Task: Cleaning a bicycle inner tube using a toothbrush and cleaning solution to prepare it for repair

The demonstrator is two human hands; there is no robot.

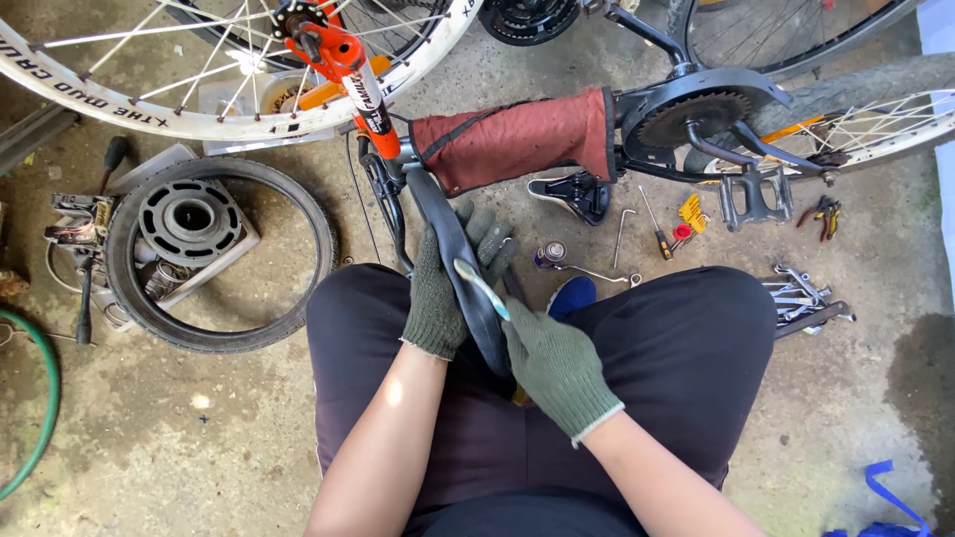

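Observation:
My left hand (448,283), in a dark green knit glove, grips a black rubber inner tube (450,239) from behind, over my lap. The tube runs up toward an upturned bicycle's orange fork (350,75). My right hand (557,363), gloved the same, holds a thin pale blue tool (481,286) whose tip lies on the tube's face. A red cloth (512,139) wraps the bicycle frame just above my hands.
A white-rimmed wheel (214,124) spans the top left. A loose black tyre (214,259) with a hub part inside lies on the concrete at left. Wrenches (801,288), hex keys, pliers, a pedal (756,194) and a saddle (572,194) lie at right. A green hose (40,398) curves at far left.

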